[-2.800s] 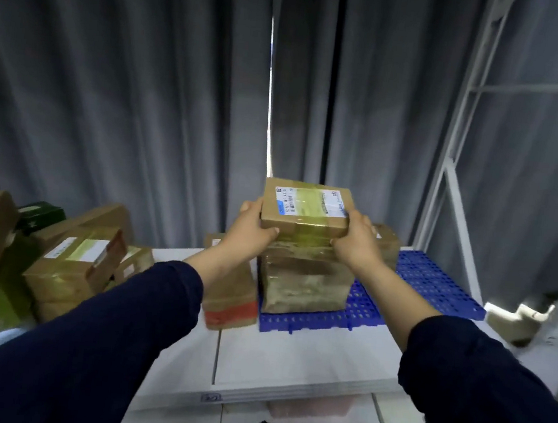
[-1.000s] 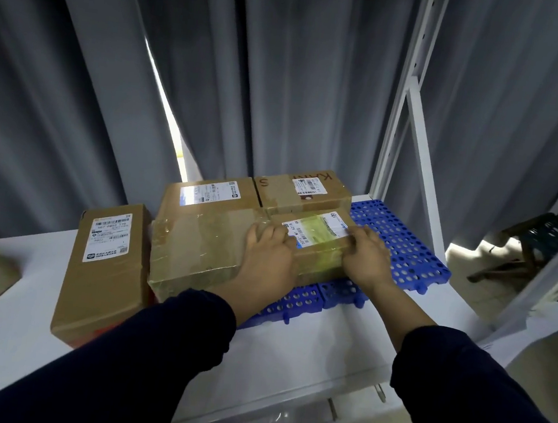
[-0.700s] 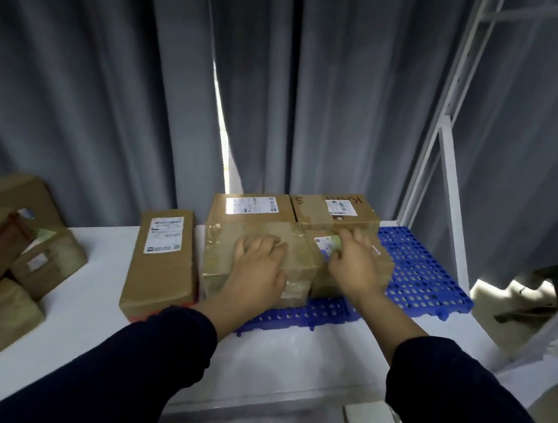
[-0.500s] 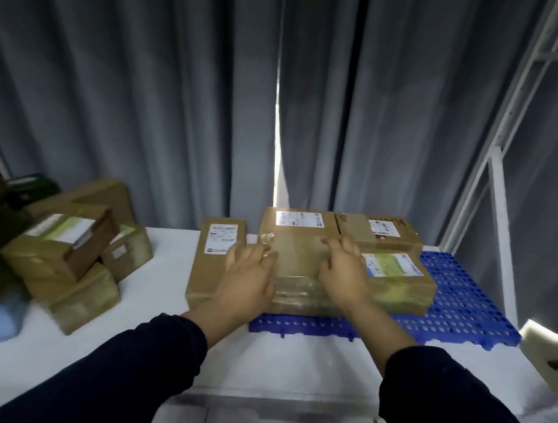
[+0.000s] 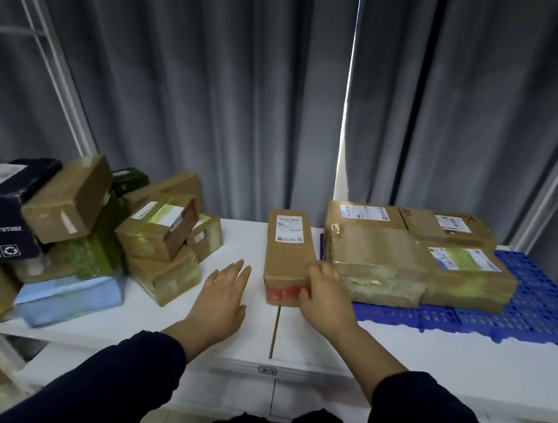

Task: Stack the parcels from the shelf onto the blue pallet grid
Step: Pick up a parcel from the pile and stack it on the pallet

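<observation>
Parcel (image 5: pixel 287 246) just left of the blue pallet grid (image 5: pixel 536 307) pointed away, right hand (image 5: pixel 324 295) curled on its near end, left hand (image 5: pixel 224 291) spread alongside.

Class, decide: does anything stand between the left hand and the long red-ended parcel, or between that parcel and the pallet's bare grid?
Only shelf separates the left hand from the long parcel. The stacked parcels on the blue pallet lie between it and the bare grid.
</observation>
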